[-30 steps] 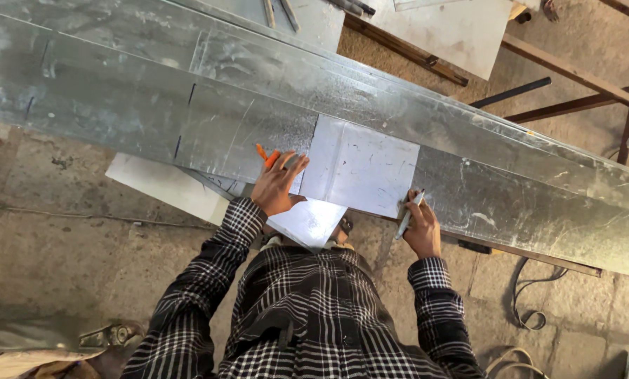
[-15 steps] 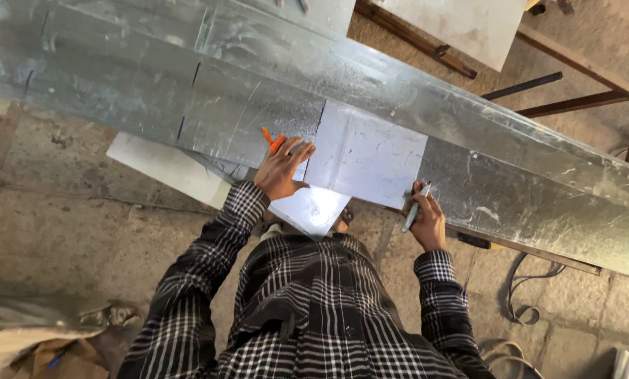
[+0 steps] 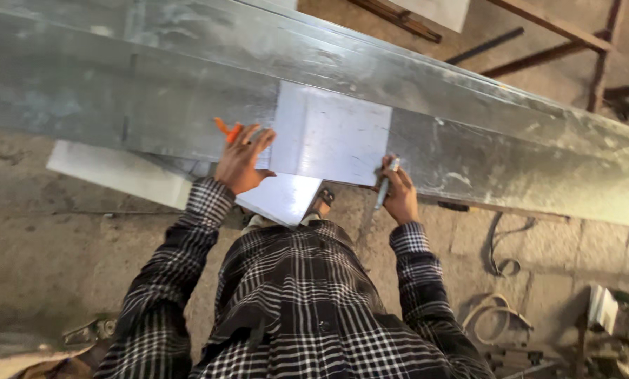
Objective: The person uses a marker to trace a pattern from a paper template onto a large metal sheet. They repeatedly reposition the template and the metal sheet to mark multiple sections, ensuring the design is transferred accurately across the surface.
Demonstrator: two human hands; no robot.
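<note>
Since the earlier frames the view has been drifting leftward along the bench while both hands are staying at the pale sheet's lower corners, barely shifting. The left hand [image 3: 241, 160] is lying flat with fingers spread, pressing down on the left edge of the small bright metal sheet [image 3: 332, 133]; an orange tool [image 3: 227, 130] is poking out from under its fingers, though whether the hand is gripping it I cannot tell. The right hand [image 3: 399, 193] is curling closed around a slim grey marker [image 3: 385, 184], its tip pointing up at the sheet's lower right corner. The sheet is lying between the two hands, on the long galvanised metal panel [image 3: 153, 84] stretching away on both sides. Below the left hand a second shiny offcut [image 3: 281, 198] is jutting out toward the person's plaid sleeves, and a white board [image 3: 114, 172] is lying further left of that hand.
</note>
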